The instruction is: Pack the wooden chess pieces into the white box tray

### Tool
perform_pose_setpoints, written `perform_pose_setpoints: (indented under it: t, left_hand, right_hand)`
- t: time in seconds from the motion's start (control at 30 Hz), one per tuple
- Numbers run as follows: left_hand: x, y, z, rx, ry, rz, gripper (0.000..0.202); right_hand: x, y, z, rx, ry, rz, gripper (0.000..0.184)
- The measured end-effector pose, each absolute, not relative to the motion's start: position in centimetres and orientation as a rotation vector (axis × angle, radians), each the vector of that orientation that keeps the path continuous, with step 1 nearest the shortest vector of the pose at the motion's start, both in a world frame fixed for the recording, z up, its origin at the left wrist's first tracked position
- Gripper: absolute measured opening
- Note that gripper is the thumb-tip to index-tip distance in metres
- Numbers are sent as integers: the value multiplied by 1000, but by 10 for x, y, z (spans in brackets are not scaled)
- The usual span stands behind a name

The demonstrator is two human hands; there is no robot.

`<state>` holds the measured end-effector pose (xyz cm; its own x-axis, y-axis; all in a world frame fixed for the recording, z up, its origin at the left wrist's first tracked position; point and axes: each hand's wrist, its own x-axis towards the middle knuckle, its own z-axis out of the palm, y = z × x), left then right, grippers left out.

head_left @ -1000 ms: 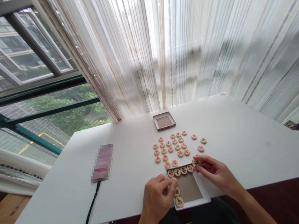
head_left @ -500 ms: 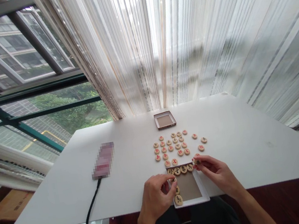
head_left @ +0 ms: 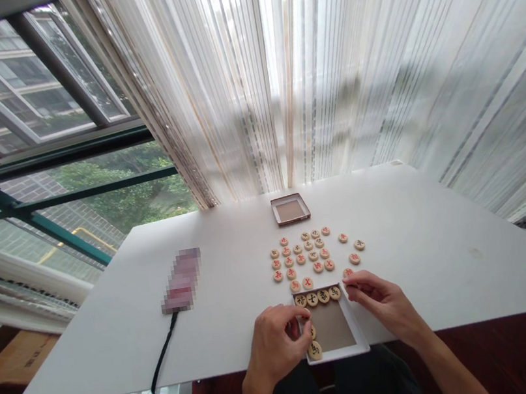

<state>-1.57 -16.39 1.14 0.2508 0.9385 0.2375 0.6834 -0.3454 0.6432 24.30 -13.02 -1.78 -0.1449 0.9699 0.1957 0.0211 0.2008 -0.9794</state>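
A shallow white tray (head_left: 357,334) lies at the near edge of the white table (head_left: 448,248). It holds a row of wooden chess pieces (head_left: 317,297) along its far side and a few down its left side. My left hand (head_left: 275,346) is curled at the tray's left rim, thumb and forefinger closed near a piece there. What they hold is hidden. My right hand (head_left: 382,304) pinches at the tray's far right corner, a wooden chess piece mostly hidden in its fingertips. Several loose pieces (head_left: 309,256) with red or black marks lie just beyond the tray.
A small brown-rimmed box (head_left: 289,209) sits farther back on the table. A blurred pink object (head_left: 182,288) lies to the left, and its black cable (head_left: 162,363) runs off the near edge. Sheer curtains (head_left: 323,69) and a window (head_left: 35,125) stand behind.
My right hand has drawn its pinched piece slightly down toward the tray corner, and the piece now shows less. My left hand stays at the tray's left rim. The view has shifted slightly.
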Motion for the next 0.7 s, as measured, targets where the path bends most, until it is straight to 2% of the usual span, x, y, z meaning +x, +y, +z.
perform_pose_setpoints:
  t: [0.33,0.5,0.7]
  left_hand:
    - [-16,-164,13,2101,1486,828,14]
    - [-16,-165,15,2082,1467,857,14]
    - [-16,-166,15,2075,1465,883,15]
  right_hand:
    - [244,-127,-27,-1079,-1334,1174,38]
    - [243,-129,-22,-1092,-1337,1190,39]
    - [243,-129,-19,-1077,-1425,1057,34]
